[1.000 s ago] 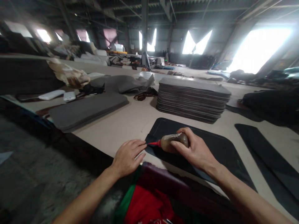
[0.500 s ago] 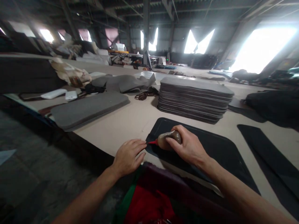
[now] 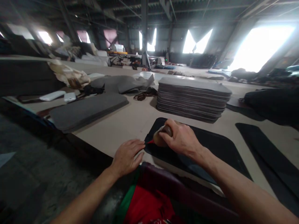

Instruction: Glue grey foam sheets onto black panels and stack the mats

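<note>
Pale tabletop (image 3: 112, 132) on my feed, a dark panel (image 3: 211, 143) flat along the front, a tall stack of grey sheets (image 3: 191, 99) behind, a lower grey pile (image 3: 90, 109) leftward, black strip (image 3: 263, 152) at right.

The right hand (image 3: 183, 138) has slid toward the left of the frame since a second ago, carrying the squeeze bottle (image 3: 158, 139) with it, so both now sit nearer the middle of the picture and a little higher. The bottle's body stands more steeply than before and looks shorter (the hand covers more of it), and less of its red nozzle (image 3: 150, 142) shows. The right forearm (image 3: 224, 169) has followed up and leftward, crossing the dark panel (image 3: 216, 146) farther from its lower-right end.
</note>
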`<state>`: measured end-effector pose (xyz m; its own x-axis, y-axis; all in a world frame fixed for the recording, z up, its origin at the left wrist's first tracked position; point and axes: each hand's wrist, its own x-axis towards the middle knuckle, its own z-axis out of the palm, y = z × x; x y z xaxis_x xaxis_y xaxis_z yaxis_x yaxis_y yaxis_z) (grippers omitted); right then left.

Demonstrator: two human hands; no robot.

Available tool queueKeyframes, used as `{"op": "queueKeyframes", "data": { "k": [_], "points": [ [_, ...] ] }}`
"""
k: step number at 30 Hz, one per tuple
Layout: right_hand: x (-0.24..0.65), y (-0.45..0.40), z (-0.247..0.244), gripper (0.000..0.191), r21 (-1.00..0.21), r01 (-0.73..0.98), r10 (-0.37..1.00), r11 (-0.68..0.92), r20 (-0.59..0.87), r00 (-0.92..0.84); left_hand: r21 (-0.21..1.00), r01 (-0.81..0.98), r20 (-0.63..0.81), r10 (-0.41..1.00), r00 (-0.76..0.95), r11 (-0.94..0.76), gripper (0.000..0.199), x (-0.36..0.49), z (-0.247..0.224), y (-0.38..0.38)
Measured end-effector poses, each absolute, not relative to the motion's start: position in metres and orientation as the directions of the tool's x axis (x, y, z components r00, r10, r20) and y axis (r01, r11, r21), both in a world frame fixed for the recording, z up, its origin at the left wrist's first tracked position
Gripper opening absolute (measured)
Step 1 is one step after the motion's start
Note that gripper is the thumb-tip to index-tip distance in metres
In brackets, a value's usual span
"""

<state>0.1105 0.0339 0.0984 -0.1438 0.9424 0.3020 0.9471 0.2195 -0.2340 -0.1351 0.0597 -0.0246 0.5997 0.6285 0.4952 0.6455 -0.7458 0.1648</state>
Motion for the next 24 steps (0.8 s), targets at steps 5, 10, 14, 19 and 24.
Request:
{"op": "queueKeyframes", "data": {
  "k": [5, 10, 14, 19, 24],
  "points": [
    [0.107, 0.036, 0.099, 0.019, -0.216, 0.948, 0.937, 0.234, 0.309, -0.161, 0.162, 0.650, 0.491, 0.632, 0.599, -0.742, 0.028, -0.136, -0.026, 0.060],
    [0.105, 0.038, 0.105, 0.021, -0.191, 0.955, 0.943, 0.227, 0.288, -0.167, 0.157, 0.643, 0.494, 0.623, 0.606, -0.750, 0.028, -0.136, -0.025, 0.060],
    [0.106, 0.039, 0.114, 0.021, -0.155, 0.967, 0.956, 0.201, 0.246, -0.159, 0.154, 0.634, 0.495, 0.615, 0.614, -0.757, 0.028, -0.136, -0.023, 0.060],
    [0.109, 0.037, 0.121, 0.021, -0.141, 0.973, 0.961, 0.184, 0.231, -0.149, 0.166, 0.642, 0.489, 0.628, 0.605, -0.748, 0.028, -0.135, -0.025, 0.062],
    [0.104, 0.037, 0.116, 0.022, -0.142, 0.970, 0.954, 0.199, 0.254, -0.159, 0.160, 0.635, 0.490, 0.619, 0.613, -0.755, 0.028, -0.135, -0.025, 0.061]
  ]
}}
